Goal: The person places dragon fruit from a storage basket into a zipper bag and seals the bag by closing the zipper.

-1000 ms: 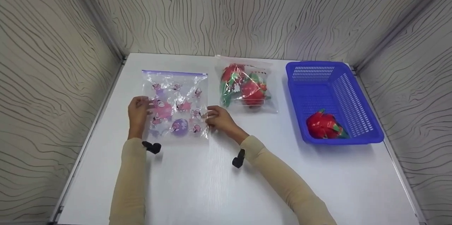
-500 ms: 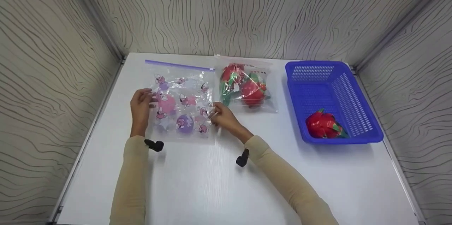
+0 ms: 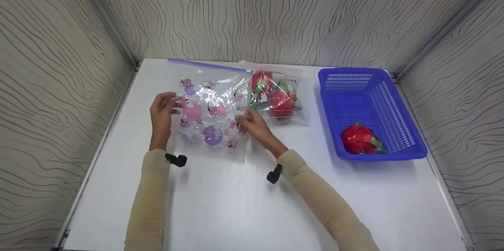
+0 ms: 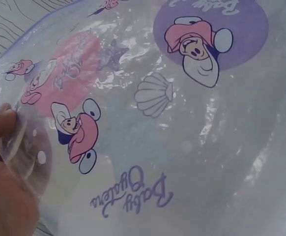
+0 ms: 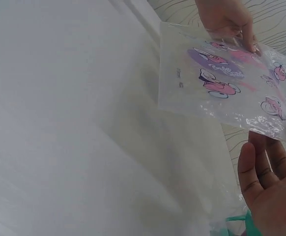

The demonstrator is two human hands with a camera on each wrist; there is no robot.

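A clear zip bag (image 3: 214,85) with a purple slider strip and pink and purple cartoon prints is held up off the table, looking flat. Its left edge is pinched by my left hand (image 3: 162,111), thumb on the near face in the left wrist view. My right hand (image 3: 256,127) grips the opposite edge; in the right wrist view, fingers of the right hand (image 5: 271,182) curl beneath the film (image 5: 221,83). Behind the raised bag's right edge lies a second zip bag (image 3: 301,115), partly covered, containing red and green shiny dragon-fruit-like items (image 3: 281,103).
A blue perforated basket (image 3: 407,119) stands on the right side of the white table (image 3: 220,207). One red and green dragon-fruit-like item (image 3: 361,139) lies in its near end. Wood-patterned panels (image 3: 236,14) enclose the back and sides.
Both hands have lifted the printed bag from the table and shifted it right and away from me. Its right edge now overlaps the second bag. The basket stays put.
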